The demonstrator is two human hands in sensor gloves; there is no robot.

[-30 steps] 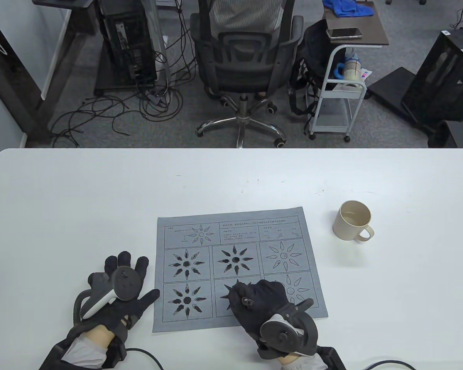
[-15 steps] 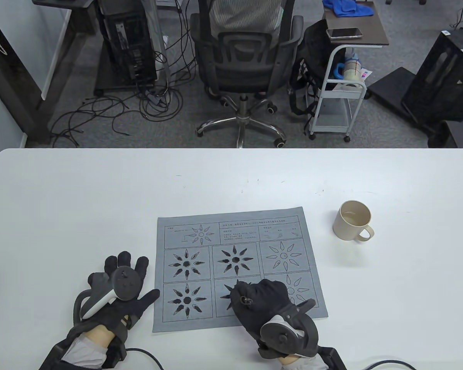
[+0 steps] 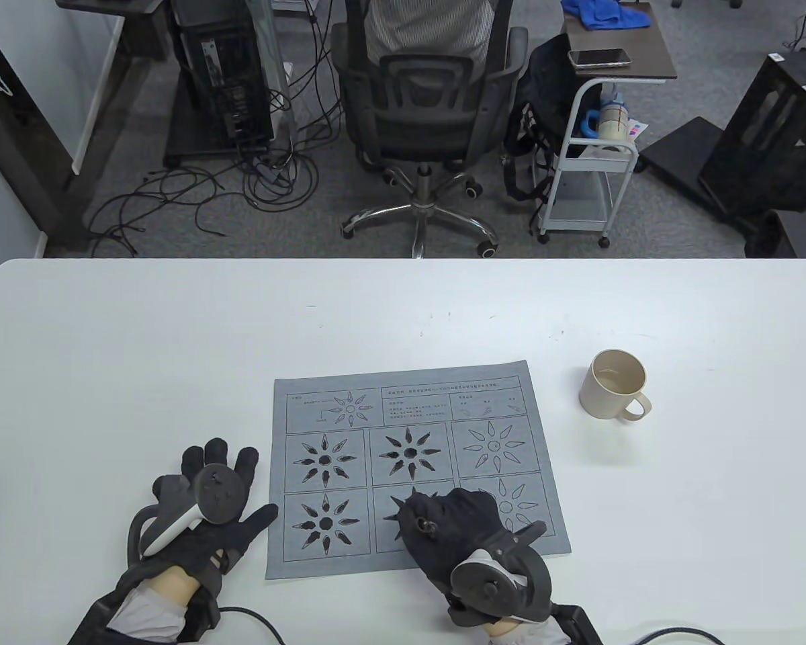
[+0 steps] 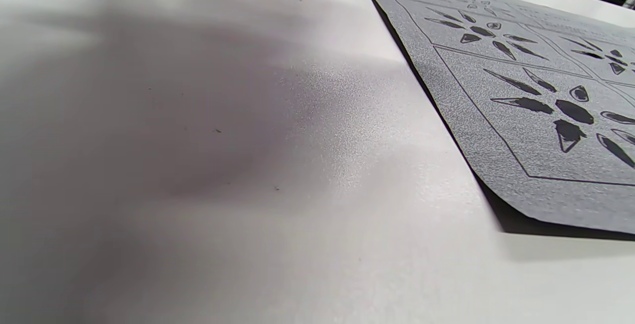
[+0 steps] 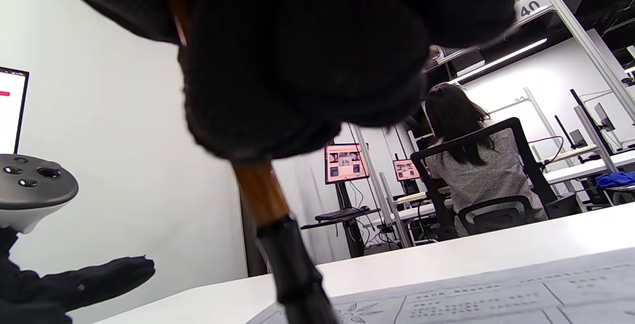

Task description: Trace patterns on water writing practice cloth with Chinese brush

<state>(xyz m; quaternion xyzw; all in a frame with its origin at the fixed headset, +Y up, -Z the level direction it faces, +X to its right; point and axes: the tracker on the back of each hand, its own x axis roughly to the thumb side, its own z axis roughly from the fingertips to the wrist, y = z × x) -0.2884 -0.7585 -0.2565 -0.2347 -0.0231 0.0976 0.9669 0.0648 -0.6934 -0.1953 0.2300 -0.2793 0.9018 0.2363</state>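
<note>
A grey water writing cloth (image 3: pixel 416 430) with six sun patterns lies on the white table (image 3: pixel 174 336). Three patterns are filled dark; the two on the right are outlines. My right hand (image 3: pixel 443 521) grips a brown-handled Chinese brush (image 5: pixel 270 215) upright over the bottom-middle pattern, which it mostly hides. The brush's top end (image 3: pixel 428 525) shows between the fingers. My left hand (image 3: pixel 215 500) rests flat on the table beside the cloth's left edge, fingers spread, thumb at the cloth's edge. The cloth also shows in the left wrist view (image 4: pixel 521 81).
A beige mug (image 3: pixel 614 384) stands on the table to the right of the cloth. Beyond the table's far edge are an office chair (image 3: pixel 423 101) with a seated person, a small cart (image 3: pixel 598 134) and floor cables.
The right hand has shifted very slightly over the bottom-middle pattern. The left hand, cloth and mug have not moved.
</note>
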